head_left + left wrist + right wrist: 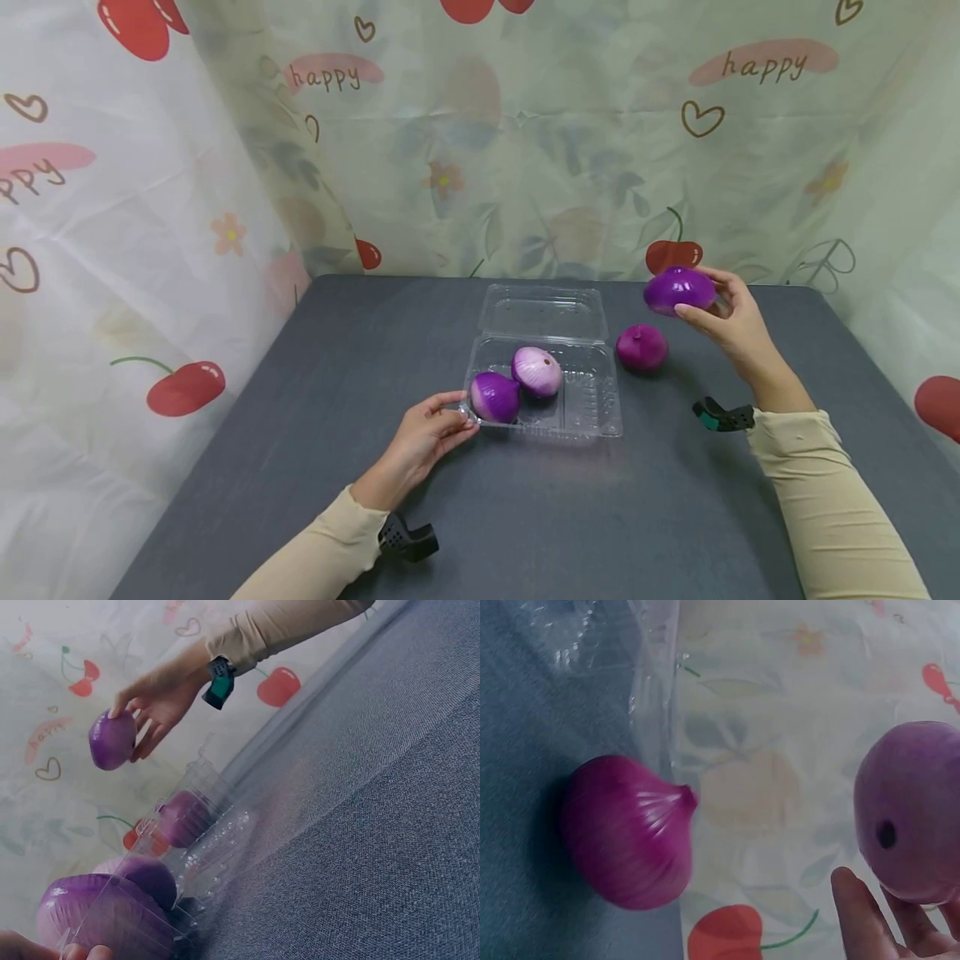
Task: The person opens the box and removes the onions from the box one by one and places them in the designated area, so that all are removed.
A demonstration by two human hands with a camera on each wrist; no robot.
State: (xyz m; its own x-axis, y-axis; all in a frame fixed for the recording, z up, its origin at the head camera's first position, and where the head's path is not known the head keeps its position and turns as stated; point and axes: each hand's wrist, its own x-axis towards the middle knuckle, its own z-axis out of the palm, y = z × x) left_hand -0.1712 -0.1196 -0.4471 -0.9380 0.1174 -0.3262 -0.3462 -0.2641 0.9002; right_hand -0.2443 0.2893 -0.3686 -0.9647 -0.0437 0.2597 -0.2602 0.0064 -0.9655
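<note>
With its fingers and thumb, my right hand point(738, 325) grips a glossy purple onion point(678, 290), raised above the back right of the table. A pale patch with a dark hole shows on this onion point(911, 817) in the right wrist view. Below it, a magenta onion point(642, 347) with a pointed tip sits on the table, just right of the clear plastic clamshell box point(588, 392). My left hand point(427, 433) pinches the box's front left corner. Inside the box, at its left, lie a purple onion point(495, 397) and a paler onion point(537, 372), side by side.
The box's lid point(542, 312) is folded back toward the table's far edge. A dark grey cloth covers the table point(360, 350). Printed curtains point(517, 150) hang behind and at both sides. Black wrist devices point(723, 415) are worn at both sleeves.
</note>
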